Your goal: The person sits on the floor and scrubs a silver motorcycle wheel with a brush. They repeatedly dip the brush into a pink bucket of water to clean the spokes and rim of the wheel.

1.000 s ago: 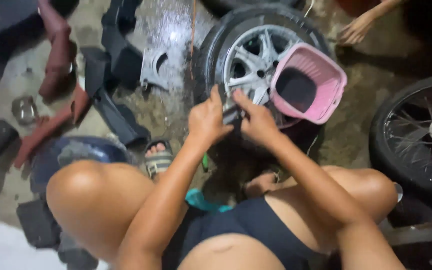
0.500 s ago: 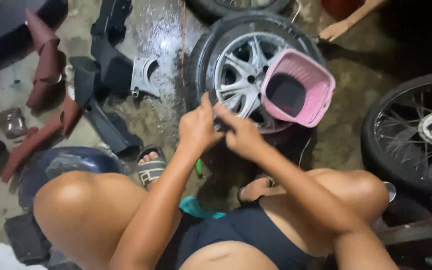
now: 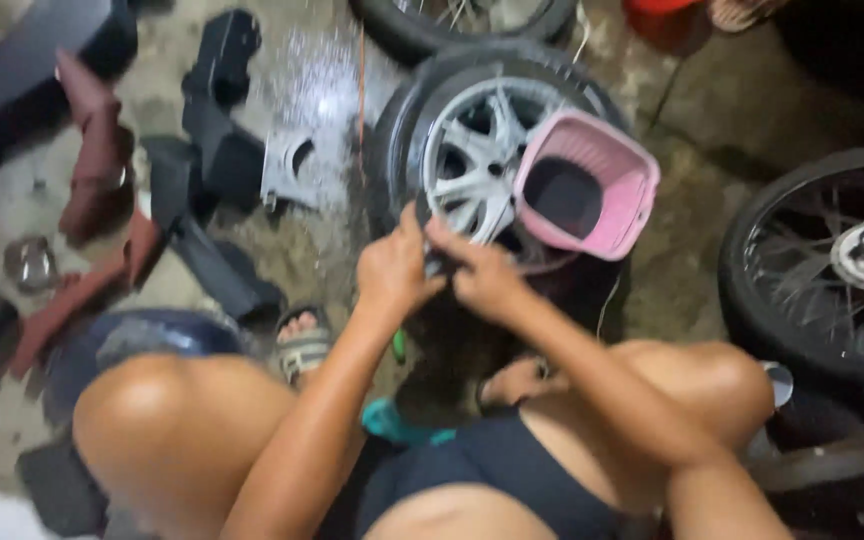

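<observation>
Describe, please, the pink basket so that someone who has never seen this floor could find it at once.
Start from the alloy wheel lying flat in the upper middle, with silver spokes inside a black tyre. On its right side sits the pink basket, a squarish plastic tub with slotted walls and a dark inside. It is the only pink thing there, above the person's right hand.

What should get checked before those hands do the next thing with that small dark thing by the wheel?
1. Both hands on the small dark part: ok, left hand and right hand meet on it.
2. Grip firmness: cannot tell, blurred.
3. Alloy wheel lying flat on the floor: ok.
4. Pink basket steady: not ok, tilted on the wheel.
5. Sandalled foot free of loose panels: ok.
</observation>
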